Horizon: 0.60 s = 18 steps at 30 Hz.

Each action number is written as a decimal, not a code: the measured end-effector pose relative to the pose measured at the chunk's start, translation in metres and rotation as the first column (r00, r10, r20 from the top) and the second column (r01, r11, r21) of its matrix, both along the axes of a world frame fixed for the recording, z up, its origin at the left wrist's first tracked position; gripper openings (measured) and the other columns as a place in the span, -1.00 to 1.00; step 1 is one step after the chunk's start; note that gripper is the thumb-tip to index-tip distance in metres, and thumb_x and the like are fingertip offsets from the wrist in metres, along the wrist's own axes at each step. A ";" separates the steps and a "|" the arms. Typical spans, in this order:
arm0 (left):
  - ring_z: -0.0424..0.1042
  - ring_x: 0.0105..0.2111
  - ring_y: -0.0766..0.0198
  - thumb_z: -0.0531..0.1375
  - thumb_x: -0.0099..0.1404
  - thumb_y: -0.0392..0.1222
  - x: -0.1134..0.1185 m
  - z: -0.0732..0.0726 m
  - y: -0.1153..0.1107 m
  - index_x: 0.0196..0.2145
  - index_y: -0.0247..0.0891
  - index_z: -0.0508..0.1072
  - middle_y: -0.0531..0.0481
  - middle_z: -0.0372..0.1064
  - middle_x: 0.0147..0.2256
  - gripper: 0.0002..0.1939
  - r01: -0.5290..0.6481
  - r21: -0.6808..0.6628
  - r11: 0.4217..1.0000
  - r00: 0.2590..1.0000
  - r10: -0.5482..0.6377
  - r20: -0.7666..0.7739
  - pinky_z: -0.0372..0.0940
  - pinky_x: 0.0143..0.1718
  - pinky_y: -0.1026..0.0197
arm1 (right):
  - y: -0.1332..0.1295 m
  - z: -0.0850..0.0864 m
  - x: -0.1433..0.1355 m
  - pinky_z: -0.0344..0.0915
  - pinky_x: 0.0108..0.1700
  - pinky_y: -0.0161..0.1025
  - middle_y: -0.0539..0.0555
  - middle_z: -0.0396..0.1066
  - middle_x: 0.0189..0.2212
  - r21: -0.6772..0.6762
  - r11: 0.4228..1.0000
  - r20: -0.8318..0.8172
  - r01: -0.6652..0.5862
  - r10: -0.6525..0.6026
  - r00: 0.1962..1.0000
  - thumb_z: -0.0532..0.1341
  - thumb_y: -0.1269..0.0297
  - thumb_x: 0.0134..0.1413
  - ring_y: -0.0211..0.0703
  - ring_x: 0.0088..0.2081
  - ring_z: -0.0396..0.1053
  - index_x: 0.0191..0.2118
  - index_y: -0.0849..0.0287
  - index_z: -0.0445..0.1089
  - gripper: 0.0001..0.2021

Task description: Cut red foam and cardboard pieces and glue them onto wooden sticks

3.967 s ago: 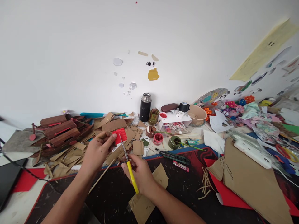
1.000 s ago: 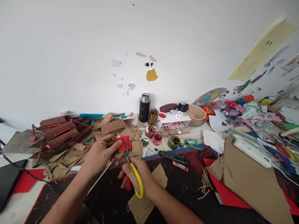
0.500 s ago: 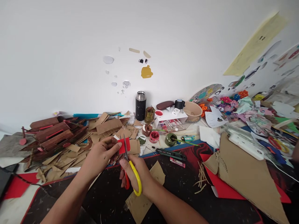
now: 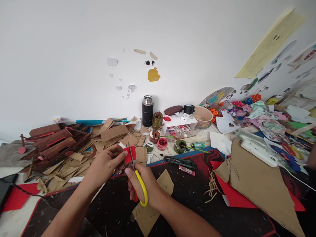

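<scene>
Between the thumb and fingers of my left hand (image 4: 108, 162) is a small piece of red paper (image 4: 132, 153), pinched by its left side. My right hand (image 4: 145, 182) grips a pair of scissors (image 4: 141, 191) with one yellow and one red handle loop. Their blades point up and away from me and lie across the red paper; they look nearly closed. The fingers of my right hand partly hide the red loop. Beneath the hands, a piece of brown cardboard (image 4: 145, 219) lies on the dark mat (image 4: 111, 210).
Brown model boats (image 4: 53, 143) and cardboard scraps (image 4: 63, 171) crowd the left. Behind the hands stand a black thermos (image 4: 147, 113), open paint jars (image 4: 162, 144) and a utility knife (image 4: 180, 162). At right, a large cardboard sheet (image 4: 256, 187) overlaps red paper (image 4: 228, 194).
The scissor blades have come closer together across the red paper. Both hands stay in nearly the same place, and the whole view has shifted slightly.
</scene>
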<state>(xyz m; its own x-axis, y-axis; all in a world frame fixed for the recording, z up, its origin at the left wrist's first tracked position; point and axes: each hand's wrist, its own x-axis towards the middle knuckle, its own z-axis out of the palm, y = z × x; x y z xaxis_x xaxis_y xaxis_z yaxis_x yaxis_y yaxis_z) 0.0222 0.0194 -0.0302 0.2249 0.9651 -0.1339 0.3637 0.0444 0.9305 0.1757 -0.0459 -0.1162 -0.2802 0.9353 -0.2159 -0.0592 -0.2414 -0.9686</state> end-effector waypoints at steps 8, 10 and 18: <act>0.28 -0.68 0.26 0.40 0.10 0.30 0.002 -0.003 0.001 -0.51 -0.15 0.43 0.10 0.36 -0.68 -0.53 -0.017 0.005 1.000 1.000 0.017 0.013 0.23 -0.62 0.24 | 0.000 0.013 0.000 0.24 -0.70 -0.40 -0.17 0.28 -0.64 -0.049 0.999 0.021 0.008 -0.007 1.000 0.21 -0.45 0.24 -0.30 -0.74 0.25 -0.14 0.14 0.35 -0.36; 0.29 -0.68 0.26 0.41 0.09 0.31 0.002 -0.006 0.001 -0.49 -0.15 0.44 0.10 0.36 -0.67 -0.52 -0.024 -0.009 1.000 1.000 0.024 0.017 0.23 -0.62 0.25 | 0.000 0.014 0.000 0.23 -0.69 -0.40 -0.17 0.28 -0.64 -0.058 0.998 0.024 0.006 -0.005 1.000 0.21 -0.44 0.25 -0.30 -0.74 0.26 -0.13 0.15 0.35 -0.37; 0.30 -0.67 0.27 0.40 0.10 0.34 0.001 -0.015 0.002 -0.46 -0.16 0.44 0.11 0.36 -0.66 -0.49 -0.033 -0.041 0.999 0.998 0.036 0.058 0.23 -0.62 0.26 | 0.000 0.005 -0.002 0.23 -0.71 -0.40 -0.18 0.27 -0.64 -0.057 0.998 0.027 0.019 -0.018 0.999 0.22 -0.31 0.34 -0.30 -0.74 0.23 -0.09 0.15 0.39 -0.47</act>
